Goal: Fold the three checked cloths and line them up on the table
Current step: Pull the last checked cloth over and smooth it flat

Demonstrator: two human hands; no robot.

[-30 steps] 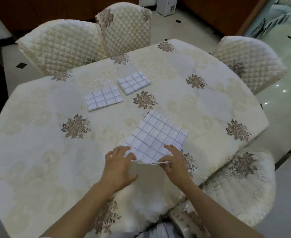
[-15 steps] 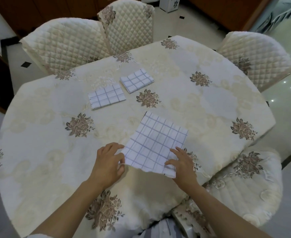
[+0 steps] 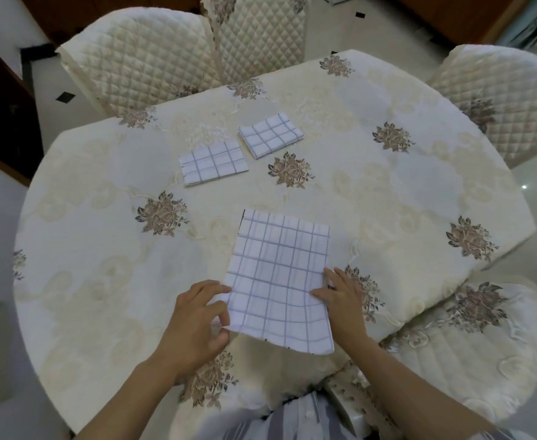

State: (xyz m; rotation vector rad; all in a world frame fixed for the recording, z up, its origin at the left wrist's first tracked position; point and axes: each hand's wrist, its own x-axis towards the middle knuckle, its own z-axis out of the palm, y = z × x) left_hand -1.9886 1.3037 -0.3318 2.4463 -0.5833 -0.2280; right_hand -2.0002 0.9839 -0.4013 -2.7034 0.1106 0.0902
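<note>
A white cloth with thin blue checks (image 3: 279,277) lies flat near the table's front edge, folded to a tall rectangle. My left hand (image 3: 197,315) pinches its near left edge between thumb and fingers. My right hand (image 3: 343,296) rests on its right edge with fingers laid on the fabric. Two smaller folded checked cloths lie side by side further back: one cloth (image 3: 213,161) on the left, the other cloth (image 3: 270,134) to its right, slightly askew.
The round table (image 3: 102,249) wears a cream cloth with brown flower motifs. Quilted chairs stand around it: back left chair (image 3: 140,58), back chair (image 3: 257,33), right chair (image 3: 498,93), and one chair (image 3: 470,344) at the near right.
The big cloth has turned from a diagonal lie to nearly square with the table's front edge. Both hands slid outward to its left and right edges.
</note>
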